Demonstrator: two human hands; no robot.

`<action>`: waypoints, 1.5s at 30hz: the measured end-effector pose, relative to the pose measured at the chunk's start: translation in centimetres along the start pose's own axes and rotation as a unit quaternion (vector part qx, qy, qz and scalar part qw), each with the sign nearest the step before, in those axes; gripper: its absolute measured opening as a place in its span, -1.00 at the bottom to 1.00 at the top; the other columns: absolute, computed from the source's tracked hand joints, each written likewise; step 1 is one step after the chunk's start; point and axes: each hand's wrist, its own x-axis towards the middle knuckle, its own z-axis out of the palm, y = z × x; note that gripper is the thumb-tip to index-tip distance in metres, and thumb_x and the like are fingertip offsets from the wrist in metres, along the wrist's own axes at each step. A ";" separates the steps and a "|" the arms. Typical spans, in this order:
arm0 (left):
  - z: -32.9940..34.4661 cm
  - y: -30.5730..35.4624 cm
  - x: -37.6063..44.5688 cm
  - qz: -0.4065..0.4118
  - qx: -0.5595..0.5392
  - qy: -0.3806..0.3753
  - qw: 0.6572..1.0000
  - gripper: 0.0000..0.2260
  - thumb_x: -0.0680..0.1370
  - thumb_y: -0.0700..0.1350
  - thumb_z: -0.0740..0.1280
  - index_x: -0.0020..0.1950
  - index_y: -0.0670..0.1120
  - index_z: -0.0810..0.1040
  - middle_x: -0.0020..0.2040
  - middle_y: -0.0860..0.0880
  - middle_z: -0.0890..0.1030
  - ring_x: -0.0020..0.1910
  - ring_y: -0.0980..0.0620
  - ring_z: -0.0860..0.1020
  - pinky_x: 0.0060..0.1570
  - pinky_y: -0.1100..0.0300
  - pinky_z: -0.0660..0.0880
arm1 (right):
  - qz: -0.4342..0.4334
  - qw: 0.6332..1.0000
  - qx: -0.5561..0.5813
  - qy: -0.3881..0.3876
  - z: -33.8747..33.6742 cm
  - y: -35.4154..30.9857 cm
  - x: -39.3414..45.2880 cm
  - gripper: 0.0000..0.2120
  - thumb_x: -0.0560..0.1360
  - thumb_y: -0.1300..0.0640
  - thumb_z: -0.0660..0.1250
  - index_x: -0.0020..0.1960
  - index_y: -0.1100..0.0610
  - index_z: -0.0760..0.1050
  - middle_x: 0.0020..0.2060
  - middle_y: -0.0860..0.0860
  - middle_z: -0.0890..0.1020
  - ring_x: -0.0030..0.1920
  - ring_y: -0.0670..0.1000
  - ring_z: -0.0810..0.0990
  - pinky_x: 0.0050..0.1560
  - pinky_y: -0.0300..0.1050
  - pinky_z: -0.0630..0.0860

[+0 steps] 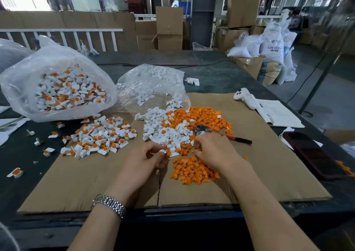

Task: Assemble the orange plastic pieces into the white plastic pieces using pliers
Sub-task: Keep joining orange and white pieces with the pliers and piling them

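Setting: we are working at a dark table (221, 78) in a warehouse, with a cardboard sheet (269, 164) spread under the parts
Step in hand: we are judging this to be the pairing of one white piece with one orange piece before the pliers come in
Left hand: our left hand (148, 158) is pinching a single white piece (162, 151) between its fingertips, grip clenched on it, just beside the near orange pile
Right hand: our right hand (213, 152) is curling its fingers over the edge of the loose orange pieces (192, 171); whether it is already grasping one we cannot tell, since the fingertips are hidden
Pliers: the pliers (222, 133) are lying untouched on the mixed white and orange heap (182, 124), just beyond the right hand, red handle pointing right
Finished work: assembled pieces (101, 137) are piling up to the left, with more in the clear bag (57, 89)
Doing it well: we are turning the white piece so its socket faces the right hand, taking only one orange piece, seating it squarely by hand first, then squeezing gently with the pliers
Risk: we are watching for a tilted orange piece, which would probably jam or crack under the squeeze
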 end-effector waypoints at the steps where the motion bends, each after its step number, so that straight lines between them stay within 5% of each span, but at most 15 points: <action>1: -0.2 0.0 0.0 -0.009 -0.025 0.000 1.000 -0.88 0.66 -0.17 0.35 0.07 0.00 0.66 -0.13 0.05 0.75 -0.12 0.14 0.72 0.00 0.19 0.63 | 0.002 1.000 0.013 0.011 0.1 -0.1 0.0 -0.86 0.59 0.13 0.30 0.12 0.05 0.55 0.05 0.02 0.64 0.12 0.08 0.57 0.13 0.08 0.51; 4: -0.3 0.1 0.1 -0.066 -0.156 -0.005 0.986 -0.88 0.61 -0.21 0.40 0.10 -0.06 0.70 -0.06 -0.04 0.76 -0.02 0.03 0.74 0.02 0.10 0.65 | 0.008 0.996 0.078 0.037 0.1 -0.3 0.1 -0.89 0.58 0.16 0.31 0.11 0.08 0.51 -0.01 0.04 0.63 0.04 0.07 0.59 0.04 0.09 0.57; 7: 0.0 0.3 0.0 -0.131 -0.347 -0.018 0.929 -0.74 0.43 -0.27 0.52 0.11 -0.21 0.71 0.05 -0.26 0.72 0.05 -0.18 0.73 -0.07 0.04 0.69 | 0.015 0.985 0.157 0.064 0.0 -0.6 0.0 -0.91 0.55 0.13 0.41 0.05 0.06 0.54 -0.08 -0.01 0.66 -0.04 -0.01 0.61 0.01 0.00 0.59; 9: 0.2 0.3 -0.1 -0.138 -0.398 -0.023 0.907 -0.69 0.38 -0.31 0.55 0.10 -0.28 0.70 0.12 -0.35 0.68 0.11 -0.26 0.70 0.03 -0.09 0.68 | 0.012 0.975 0.205 0.081 0.0 -0.9 -0.3 -0.92 0.54 0.11 0.44 0.03 0.04 0.59 -0.09 -0.06 0.66 -0.08 -0.09 0.60 0.01 -0.10 0.58; 11: 0.2 0.4 -0.2 -0.127 -0.411 -0.023 0.903 -0.71 0.36 -0.34 0.53 0.07 -0.29 0.71 0.10 -0.36 0.68 0.03 -0.21 0.72 -0.05 0.01 0.68 | 0.010 0.959 0.270 0.090 -0.1 -1.1 -0.5 -0.91 0.55 0.13 0.43 0.05 0.02 0.63 -0.06 -0.09 0.67 -0.06 -0.13 0.61 0.05 -0.18 0.57; 17: 0.5 1.0 -0.6 -0.067 -0.346 -0.028 0.935 -0.64 0.51 -0.40 0.42 0.26 -0.12 0.63 0.08 -0.19 0.72 0.00 -0.11 0.74 -0.19 0.23 0.65 | 0.005 0.917 0.390 0.088 -0.7 -1.9 -1.5 -0.91 0.53 0.14 0.46 0.03 0.04 0.61 -0.11 -0.09 0.65 -0.09 -0.14 0.63 -0.02 -0.19 0.61; 22: -0.1 1.3 -0.2 0.034 -0.128 -0.050 0.990 -0.50 0.55 -0.37 0.43 0.40 0.03 0.50 0.13 -0.04 0.72 0.06 0.02 0.70 0.01 0.31 0.60 | -0.026 0.905 0.418 0.072 -1.0 -2.6 -2.0 -0.92 0.56 0.17 0.42 0.01 0.03 0.66 -0.13 -0.13 0.67 -0.08 -0.16 0.64 0.00 -0.20 0.60; 33: 0.3 1.2 -0.1 0.116 0.000 0.028 0.993 -0.48 0.46 -0.26 0.56 0.32 0.14 0.56 0.01 0.14 0.68 -0.08 0.18 0.69 -0.10 0.41 0.55 | -0.056 0.934 0.349 0.056 -0.6 -4.4 -2.3 -0.91 0.56 0.16 0.41 0.01 -0.02 0.62 -0.09 -0.15 0.65 -0.05 -0.20 0.59 0.00 -0.31 0.52; 37: 0.0 0.7 -0.1 0.059 -0.162 0.003 0.985 -0.61 0.57 -0.29 0.44 0.30 0.09 0.58 0.11 0.12 0.70 0.05 0.06 0.71 -0.04 0.27 0.62 | -0.074 0.926 0.362 0.071 -1.2 -3.8 -2.4 -0.93 0.58 0.16 0.38 0.00 0.01 0.61 -0.09 -0.14 0.63 -0.05 -0.18 0.59 0.04 -0.18 0.56; 42: 0.1 0.1 0.3 -0.075 -0.436 -0.061 0.895 -0.69 0.48 -0.33 0.43 0.22 -0.24 0.67 0.15 -0.25 0.70 0.09 -0.16 0.72 -0.04 0.22 0.66 | -0.104 0.912 0.389 0.076 -1.6 -3.5 -2.5 -0.92 0.58 0.17 0.38 -0.04 0.00 0.59 -0.12 -0.14 0.62 -0.10 -0.15 0.60 -0.02 -0.14 0.59; 45: 0.0 0.0 0.4 -0.118 -0.455 -0.121 0.874 -0.76 0.51 -0.27 0.39 0.13 -0.36 0.67 0.06 -0.37 0.69 -0.02 -0.18 0.74 -0.15 0.20 0.69 | -0.120 0.912 0.384 0.079 -1.6 -3.4 -2.4 -0.93 0.58 0.20 0.38 -0.02 0.05 0.59 -0.10 -0.13 0.62 -0.06 -0.12 0.60 0.03 -0.09 0.59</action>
